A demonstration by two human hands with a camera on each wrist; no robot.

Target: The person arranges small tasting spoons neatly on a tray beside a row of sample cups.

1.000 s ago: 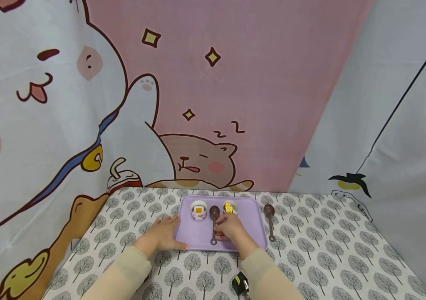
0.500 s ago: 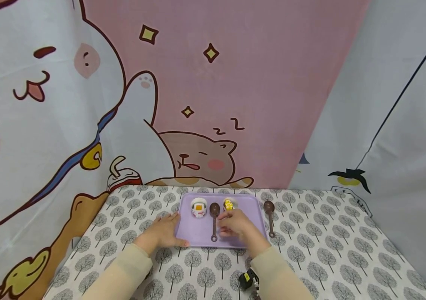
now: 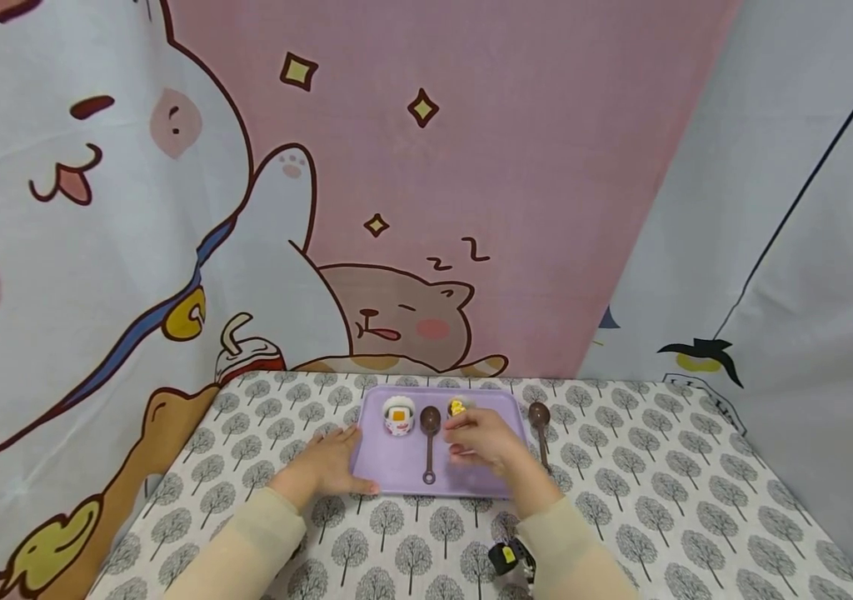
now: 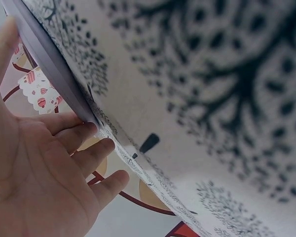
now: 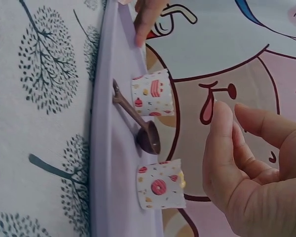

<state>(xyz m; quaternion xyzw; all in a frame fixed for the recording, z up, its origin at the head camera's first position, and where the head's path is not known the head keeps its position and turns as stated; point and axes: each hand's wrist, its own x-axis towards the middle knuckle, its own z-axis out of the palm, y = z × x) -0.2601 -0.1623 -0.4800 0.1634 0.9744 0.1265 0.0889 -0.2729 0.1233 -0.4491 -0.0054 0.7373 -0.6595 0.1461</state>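
Brown spoon lay between two printed cups on the lilac tray! Right hand hovered just beside it, holding nothing, fingers loosely curved; left hand, fingers spread, touched the tray's left edge.

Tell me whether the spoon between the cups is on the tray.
On: head and right wrist views show the brown spoon lying on the purple tray.

Found cloth-covered table, white with dark tree print. Bears directly a lilac tray at twelve o'clock and, just beside its three-o'clock edge, a brown spoon.
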